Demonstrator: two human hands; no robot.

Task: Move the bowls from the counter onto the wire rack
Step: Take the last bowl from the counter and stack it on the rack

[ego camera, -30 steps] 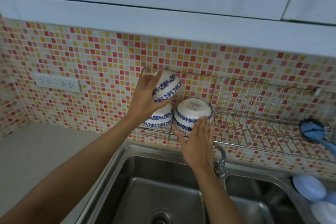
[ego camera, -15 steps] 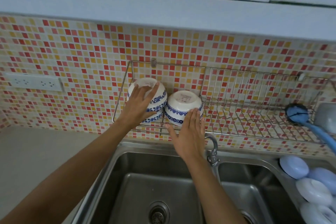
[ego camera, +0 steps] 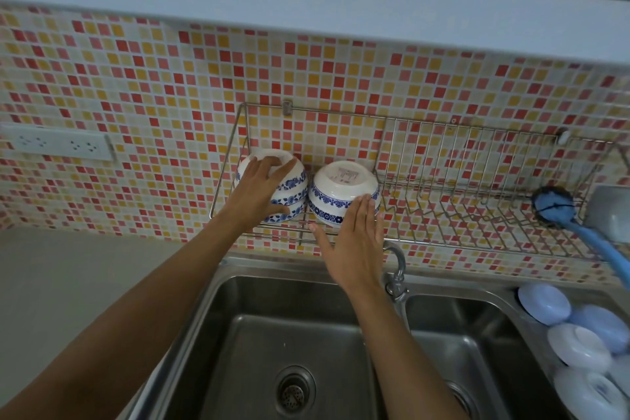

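Observation:
A wire rack point(ego camera: 477, 242) hangs on the tiled wall above the sink. At its left end two white bowls with blue flower bands are stacked upside down; my left hand point(ego camera: 259, 194) rests over the top bowl point(ego camera: 293, 177), fingers spread across it. Right beside the stack stands a second upturned bowl stack point(ego camera: 341, 187), its foot ring showing. My right hand point(ego camera: 354, 242) is flat and open, fingertips touching that bowl's lower front edge.
A double steel sink point(ego camera: 293, 351) lies below, with a tap point(ego camera: 395, 269) between the basins. A blue dish brush point(ego camera: 559, 208) hangs at the rack's right end. Pale blue and white dishes point(ego camera: 579, 344) lie at the right. A wall socket point(ego camera: 58, 143) sits left, above the grey counter point(ego camera: 68, 283).
My left hand has lowered the bowl it held onto the bowl at the rack's left end, forming a stack. My right hand has stayed against the neighbouring bowl. The view has tilted down.

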